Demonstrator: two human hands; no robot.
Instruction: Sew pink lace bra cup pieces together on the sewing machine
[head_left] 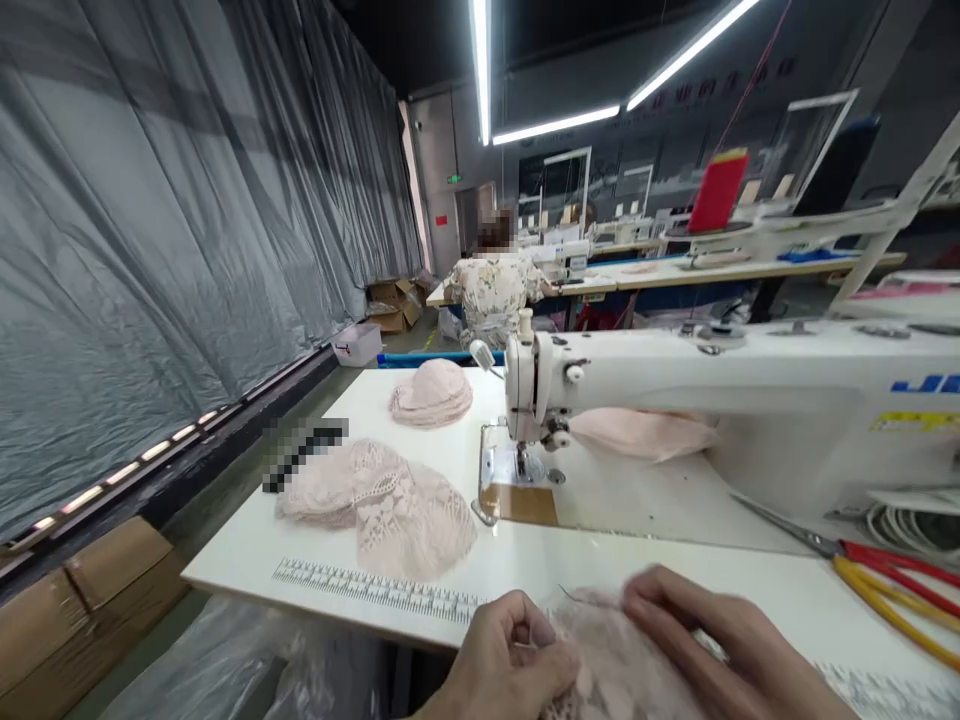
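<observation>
Close to the table's front edge, my left hand [510,660] is closed, thumb and finger pinching a pale pink lace piece [611,650]. On the same piece's far right edge lies my right hand [712,635], fingers together and slightly blurred, gripping the fabric. A thin dark thread end sticks up from the lace. Beyond my hands stands a white sewing machine [622,375], its presser foot [523,462] over the metal needle plate. To its left lies a spread pile of pink lace pieces [416,515], with a stack of pink moulded cups [433,392] behind it.
Scissors with red and yellow handles [862,560] lie at the right. Pink fabric [645,432] rests under the machine arm. A printed ruler [375,590] runs along the table's front edge. Cardboard boxes [90,600] stand on the floor at left. Ahead, a person [491,290] sits at another table.
</observation>
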